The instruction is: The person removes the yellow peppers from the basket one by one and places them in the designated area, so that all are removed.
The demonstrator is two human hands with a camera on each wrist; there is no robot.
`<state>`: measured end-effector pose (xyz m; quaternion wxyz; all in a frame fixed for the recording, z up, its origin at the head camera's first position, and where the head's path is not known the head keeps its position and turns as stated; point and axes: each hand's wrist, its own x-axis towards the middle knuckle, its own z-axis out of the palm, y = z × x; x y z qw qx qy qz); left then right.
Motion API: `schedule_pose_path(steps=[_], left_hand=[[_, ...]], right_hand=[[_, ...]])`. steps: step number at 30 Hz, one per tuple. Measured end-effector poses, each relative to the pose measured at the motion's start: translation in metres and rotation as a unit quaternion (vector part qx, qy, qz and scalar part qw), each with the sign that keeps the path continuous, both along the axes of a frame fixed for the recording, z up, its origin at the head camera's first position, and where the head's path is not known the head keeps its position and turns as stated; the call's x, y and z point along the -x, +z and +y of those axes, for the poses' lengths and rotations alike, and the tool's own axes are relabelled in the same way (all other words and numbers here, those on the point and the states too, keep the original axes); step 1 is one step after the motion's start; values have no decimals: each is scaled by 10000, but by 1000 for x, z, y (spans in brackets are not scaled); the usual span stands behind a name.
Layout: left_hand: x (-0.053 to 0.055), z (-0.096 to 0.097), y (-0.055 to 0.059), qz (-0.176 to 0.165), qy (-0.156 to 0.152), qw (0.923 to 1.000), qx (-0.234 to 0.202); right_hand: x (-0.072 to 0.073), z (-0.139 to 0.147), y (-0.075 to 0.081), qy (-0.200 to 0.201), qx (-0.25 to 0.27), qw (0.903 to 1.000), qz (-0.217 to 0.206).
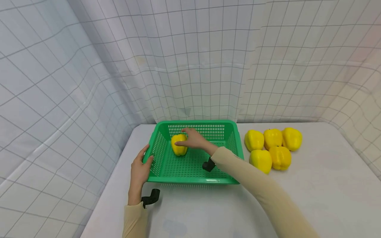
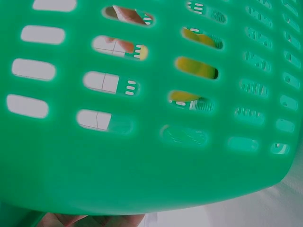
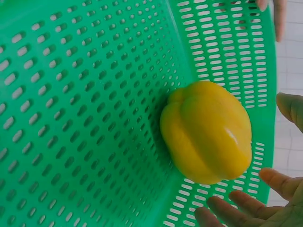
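Note:
A green plastic basket (image 1: 190, 179) with slotted walls stands on the table. At its left side, my left hand (image 1: 141, 168) grips the rim; a few of its fingers (image 2: 90, 220) show past the basket's edge in the left wrist view. One yellow bell pepper (image 1: 179, 150) lies inside, close to the left wall. Over it is my right hand (image 1: 194, 140), thumb and fingers spread. In the right wrist view a gap separates these fingers (image 3: 236, 210) from the pepper (image 3: 208, 135), and nothing is held.
Several more yellow bell peppers (image 1: 279, 158) sit grouped on the white table (image 1: 321, 185), just right of the basket. White grid-patterned curtains (image 1: 196, 66) hang behind and along both sides. Each wrist carries a black camera mount (image 1: 151, 197).

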<state>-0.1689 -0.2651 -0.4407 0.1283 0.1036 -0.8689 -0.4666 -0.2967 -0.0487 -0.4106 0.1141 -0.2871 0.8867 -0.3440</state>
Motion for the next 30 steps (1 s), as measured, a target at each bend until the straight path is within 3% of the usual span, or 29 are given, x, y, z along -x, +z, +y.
schedule_pose_path(steps=[11, 19, 30], left_hand=[[1, 0, -2, -26, -43, 10000, -25], [1, -1, -2, -18, 12, 10000, 53], [1, -1, -2, 8, 20, 10000, -17]], right_hand=[[0, -16, -11, -277, -390, 9989, 1], [0, -18, -17, -304, -83, 9995, -5], [1, -26, -24, -433, -40, 9986, -307]])
